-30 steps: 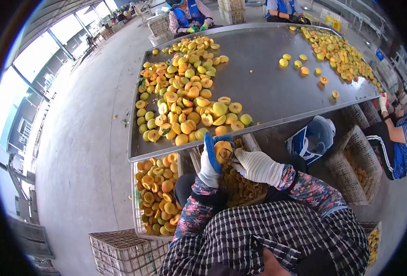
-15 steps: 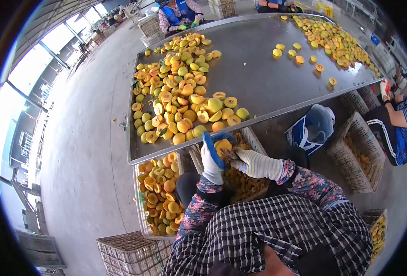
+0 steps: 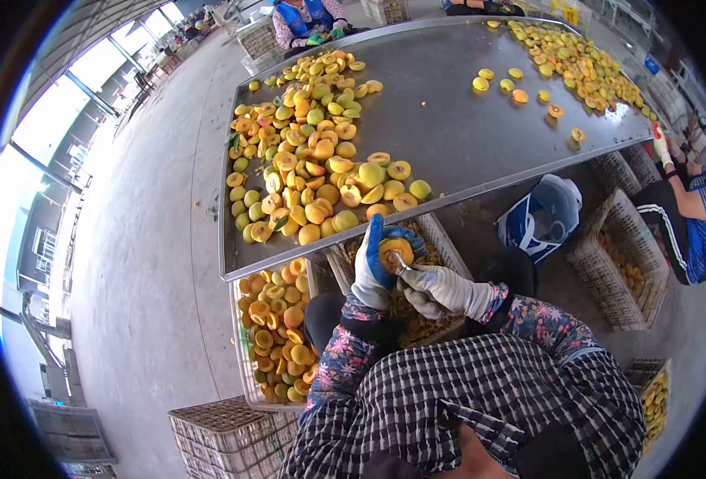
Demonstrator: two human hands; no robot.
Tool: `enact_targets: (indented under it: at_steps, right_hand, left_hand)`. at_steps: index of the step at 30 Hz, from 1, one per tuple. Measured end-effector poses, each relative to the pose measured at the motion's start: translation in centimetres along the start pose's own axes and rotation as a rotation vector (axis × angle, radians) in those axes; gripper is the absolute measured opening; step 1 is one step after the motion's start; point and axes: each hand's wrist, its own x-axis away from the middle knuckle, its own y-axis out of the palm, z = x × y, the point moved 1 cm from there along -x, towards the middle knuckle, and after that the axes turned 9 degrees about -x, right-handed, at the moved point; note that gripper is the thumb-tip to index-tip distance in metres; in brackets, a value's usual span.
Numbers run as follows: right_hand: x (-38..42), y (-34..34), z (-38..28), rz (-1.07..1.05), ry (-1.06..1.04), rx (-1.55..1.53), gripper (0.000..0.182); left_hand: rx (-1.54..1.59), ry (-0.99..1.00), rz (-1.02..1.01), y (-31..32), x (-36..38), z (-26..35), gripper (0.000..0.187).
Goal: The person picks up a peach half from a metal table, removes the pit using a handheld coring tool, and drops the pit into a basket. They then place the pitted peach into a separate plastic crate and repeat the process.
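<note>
My left hand [image 3: 371, 267], in a white glove with a blue palm, holds a halved yellow peach [image 3: 388, 247], cut face up. In a striped pale glove, my right hand [image 3: 449, 289] is closed round a small metal tool [image 3: 402, 261], whose tip meets the middle of the peach half. Its handle is hidden in my fist. Below both hands stands a crate [image 3: 447, 246] holding small brownish pieces. Beyond them, a heap of cut peaches [image 3: 313, 160] lies on the metal table [image 3: 441, 104].
A crate of peach halves [image 3: 277, 335] stands at my left, near a stacked crate [image 3: 225, 439]. To the right are a blue bucket [image 3: 541, 219], another crate [image 3: 620, 267] and a seated person [image 3: 692, 207]. Another person [image 3: 309, 20] sits across the table.
My left hand has turned, so the cut face of the peach half now shows. My right hand has shifted slightly, and the metal tip is visible against the fruit.
</note>
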Motion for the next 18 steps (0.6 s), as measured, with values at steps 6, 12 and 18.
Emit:
enact_targets:
  at_steps: [6, 12, 18]
  right_hand:
    - [0.0, -0.5, -0.2, -0.15, 0.08, -0.311, 0.034]
    - [0.4, -1.0, -0.1, -0.149, 0.062, -0.299, 0.037]
    - [1.8, -1.9, -1.3, 0.033, -0.008, 0.392, 0.046]
  left_hand:
    - [0.114, -0.001, -0.099, -0.2, -0.3, -0.5, 0.037]
    - [-0.193, 0.148, -0.044, -1.5, -1.1, -0.8, 0.028]
    - [-0.689, 0.624, 0.344, -6.7, -1.0, 1.5, 0.024]
